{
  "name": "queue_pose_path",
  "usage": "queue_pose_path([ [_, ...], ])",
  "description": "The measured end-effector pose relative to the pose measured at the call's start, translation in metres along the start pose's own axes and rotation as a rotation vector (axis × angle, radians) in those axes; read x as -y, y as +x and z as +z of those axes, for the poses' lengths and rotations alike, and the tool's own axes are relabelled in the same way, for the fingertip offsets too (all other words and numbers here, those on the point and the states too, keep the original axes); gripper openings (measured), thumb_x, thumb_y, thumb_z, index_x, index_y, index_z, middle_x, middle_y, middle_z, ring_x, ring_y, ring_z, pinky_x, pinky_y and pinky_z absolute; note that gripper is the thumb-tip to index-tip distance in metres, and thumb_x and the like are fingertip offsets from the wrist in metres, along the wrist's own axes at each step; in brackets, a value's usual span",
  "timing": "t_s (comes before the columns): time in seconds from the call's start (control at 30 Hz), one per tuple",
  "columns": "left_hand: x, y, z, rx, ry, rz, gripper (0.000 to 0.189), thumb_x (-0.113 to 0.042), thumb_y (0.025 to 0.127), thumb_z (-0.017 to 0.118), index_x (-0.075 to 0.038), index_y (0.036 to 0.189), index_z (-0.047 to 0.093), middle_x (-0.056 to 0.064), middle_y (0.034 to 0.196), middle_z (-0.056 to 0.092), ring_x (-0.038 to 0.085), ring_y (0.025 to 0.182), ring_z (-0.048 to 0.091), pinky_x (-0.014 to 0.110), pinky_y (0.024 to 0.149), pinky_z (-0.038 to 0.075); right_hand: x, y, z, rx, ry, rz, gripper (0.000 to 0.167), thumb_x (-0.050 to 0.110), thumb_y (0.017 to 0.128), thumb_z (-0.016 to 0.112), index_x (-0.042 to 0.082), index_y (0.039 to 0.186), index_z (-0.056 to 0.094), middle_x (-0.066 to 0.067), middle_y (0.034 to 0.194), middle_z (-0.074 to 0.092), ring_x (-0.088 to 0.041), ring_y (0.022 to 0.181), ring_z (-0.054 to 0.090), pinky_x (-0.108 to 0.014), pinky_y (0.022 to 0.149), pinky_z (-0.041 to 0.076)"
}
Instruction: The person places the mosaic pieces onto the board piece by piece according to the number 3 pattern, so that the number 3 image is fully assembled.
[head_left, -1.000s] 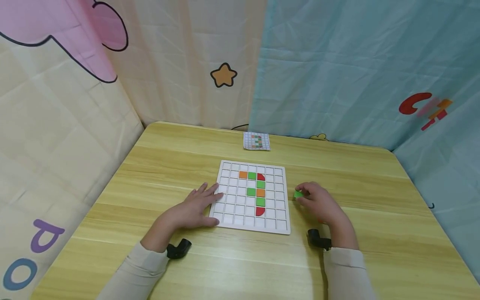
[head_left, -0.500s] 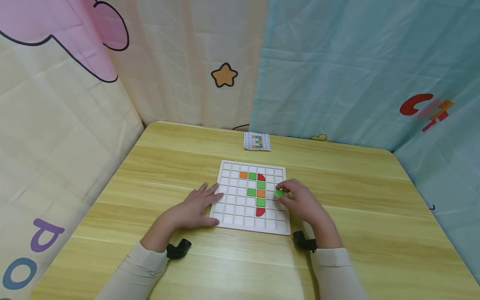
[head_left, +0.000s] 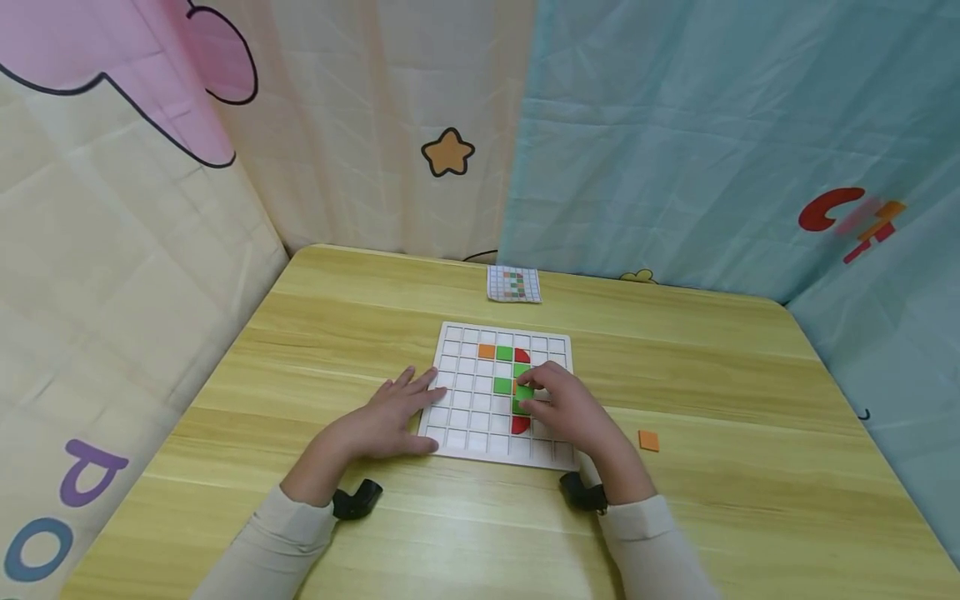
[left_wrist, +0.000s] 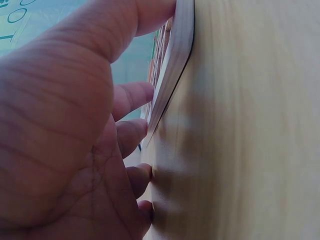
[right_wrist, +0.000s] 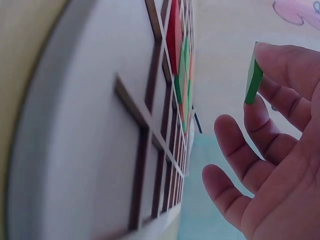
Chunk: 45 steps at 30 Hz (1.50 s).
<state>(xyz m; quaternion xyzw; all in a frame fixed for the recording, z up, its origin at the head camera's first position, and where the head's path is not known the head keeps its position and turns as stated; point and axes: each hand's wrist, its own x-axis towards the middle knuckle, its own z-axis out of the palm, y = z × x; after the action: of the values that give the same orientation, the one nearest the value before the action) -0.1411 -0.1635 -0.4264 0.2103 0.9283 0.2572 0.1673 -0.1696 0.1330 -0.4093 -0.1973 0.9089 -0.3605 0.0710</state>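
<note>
My right hand [head_left: 566, 408] pinches a square green tile [right_wrist: 254, 80] between thumb and fingertips, tilted above the board in the right wrist view. In the head view it overlaps the column of coloured tiles and partly hides an orange one. The white grid board [head_left: 465, 417] lies flat on the table. Orange and green squares sit in its cells, with a red rounded piece [head_left: 522, 356] at the column's top and another red piece [head_left: 521, 425] at its bottom. My left hand [head_left: 382, 421] rests with fingers spread at the board's left edge [left_wrist: 172, 65], thumb and fingertips on the rim.
A loose orange tile [head_left: 648, 441] lies on the wooden table [head_left: 337, 308], right of the board. Behind the board lies a small printed card [head_left: 513, 284] with a coloured grid pattern. Printed curtains [head_left: 375, 125] stand along the table's back and sides.
My right hand has carried the green tile leftward from the table beside the board to above the tile column. The orange tile on the table has come into view. My left hand stays put.
</note>
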Motion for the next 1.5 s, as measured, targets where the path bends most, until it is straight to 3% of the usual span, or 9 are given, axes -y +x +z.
queue_pose_path([
  [0.4, 0.001, -0.003, 0.002, 0.001, 0.01, 0.003, 0.078, -0.038, 0.085, 0.076, -0.012, 0.152, 0.043, 0.009, 0.164, 0.019, 0.038, 0.15, 0.003, 0.059, 0.117, 0.007, 0.008, 0.001, 0.017, 0.015, -0.009, 0.009, 0.022, 0.012, 0.087, 0.076, 0.012, 0.109, 0.07, 0.005, 0.103, 0.061, -0.017, 0.097, 0.056, -0.039, 0.092, 0.049],
  [0.57, 0.0, -0.003, 0.003, 0.004, 0.006, 0.0, 0.078, -0.039, 0.085, 0.075, -0.014, 0.152, 0.043, 0.007, 0.164, 0.019, 0.036, 0.151, 0.002, 0.057, 0.118, 0.006, 0.009, 0.001, 0.02, 0.046, -0.017, -0.001, 0.02, 0.012, 0.088, 0.075, 0.013, 0.108, 0.07, 0.005, 0.104, 0.06, -0.017, 0.099, 0.056, -0.04, 0.093, 0.048],
  [0.9, -0.002, -0.004, 0.002, -0.004, 0.005, 0.009, 0.078, -0.038, 0.085, 0.075, -0.012, 0.151, 0.044, 0.009, 0.164, 0.02, 0.038, 0.15, 0.003, 0.059, 0.117, 0.008, 0.014, -0.001, 0.022, 0.133, -0.035, -0.022, 0.02, 0.012, 0.089, 0.074, 0.014, 0.108, 0.069, 0.004, 0.102, 0.058, -0.019, 0.091, 0.051, -0.036, 0.083, 0.045],
  [1.5, -0.002, -0.002, 0.001, -0.015, 0.01, 0.016, 0.078, -0.039, 0.085, 0.075, -0.012, 0.151, 0.044, 0.008, 0.164, 0.02, 0.038, 0.15, 0.004, 0.059, 0.117, 0.008, 0.016, -0.001, 0.028, 0.139, -0.196, -0.081, 0.017, 0.015, 0.087, 0.076, 0.018, 0.103, 0.069, 0.008, 0.093, 0.056, -0.018, 0.094, 0.046, -0.037, 0.085, 0.042],
])
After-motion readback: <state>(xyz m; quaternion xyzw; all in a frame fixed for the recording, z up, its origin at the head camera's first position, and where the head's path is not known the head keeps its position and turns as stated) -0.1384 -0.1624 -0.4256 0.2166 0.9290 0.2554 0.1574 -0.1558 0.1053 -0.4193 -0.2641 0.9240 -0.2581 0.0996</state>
